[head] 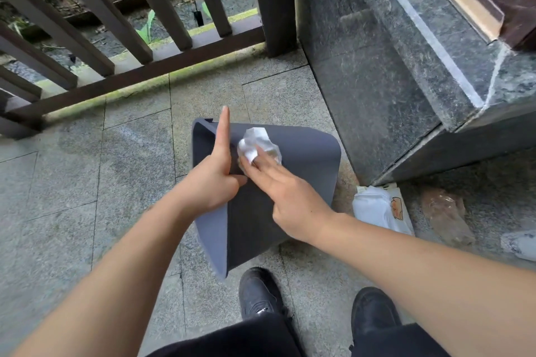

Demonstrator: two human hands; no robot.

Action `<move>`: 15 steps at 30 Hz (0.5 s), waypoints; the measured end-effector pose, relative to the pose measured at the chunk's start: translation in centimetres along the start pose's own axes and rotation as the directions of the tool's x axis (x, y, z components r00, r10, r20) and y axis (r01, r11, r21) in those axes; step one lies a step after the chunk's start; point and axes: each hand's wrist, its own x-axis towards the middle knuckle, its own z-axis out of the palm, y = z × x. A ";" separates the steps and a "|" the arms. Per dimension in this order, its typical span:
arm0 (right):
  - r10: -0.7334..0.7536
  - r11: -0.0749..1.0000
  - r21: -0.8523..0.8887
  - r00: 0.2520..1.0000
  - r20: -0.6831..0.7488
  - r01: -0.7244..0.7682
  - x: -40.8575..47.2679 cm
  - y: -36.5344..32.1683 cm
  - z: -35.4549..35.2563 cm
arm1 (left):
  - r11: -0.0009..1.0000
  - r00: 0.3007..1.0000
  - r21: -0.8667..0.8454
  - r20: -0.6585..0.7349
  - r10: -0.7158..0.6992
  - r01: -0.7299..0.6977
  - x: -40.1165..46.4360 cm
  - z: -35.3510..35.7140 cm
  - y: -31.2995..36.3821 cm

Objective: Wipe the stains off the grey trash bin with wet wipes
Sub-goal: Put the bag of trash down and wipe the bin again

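Grey trash bin (304, 153), tipped on floor: wiping underway. Your right hand (290, 191) presses crumpled wet wipe (258, 143) with straight fingers; left hand (211, 180) grips bin's edge. Stains indiscernible; remainder unjudgeable.

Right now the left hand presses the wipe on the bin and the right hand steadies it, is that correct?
Not quite: the hands are swapped. In the head view the right hand presses the wipe on the bin, and the left hand steadies it.
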 end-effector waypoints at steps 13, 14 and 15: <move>0.505 0.863 0.080 0.843 -0.184 -0.500 2.6 3.4 -4.4 | 0.997 0.997 -0.008 -0.017 -0.074 0.074 0.4 -0.5 -0.4; 0.497 0.868 0.070 0.852 -0.166 -0.492 2.8 3.3 -4.1 | 0.998 0.999 0.028 -0.001 -0.052 0.052 0.4 -0.4 -0.2; 0.500 0.866 0.059 0.853 -0.149 -0.497 2.9 3.3 -3.8 | 0.998 0.999 0.058 0.013 -0.034 0.033 0.3 -0.3 0.1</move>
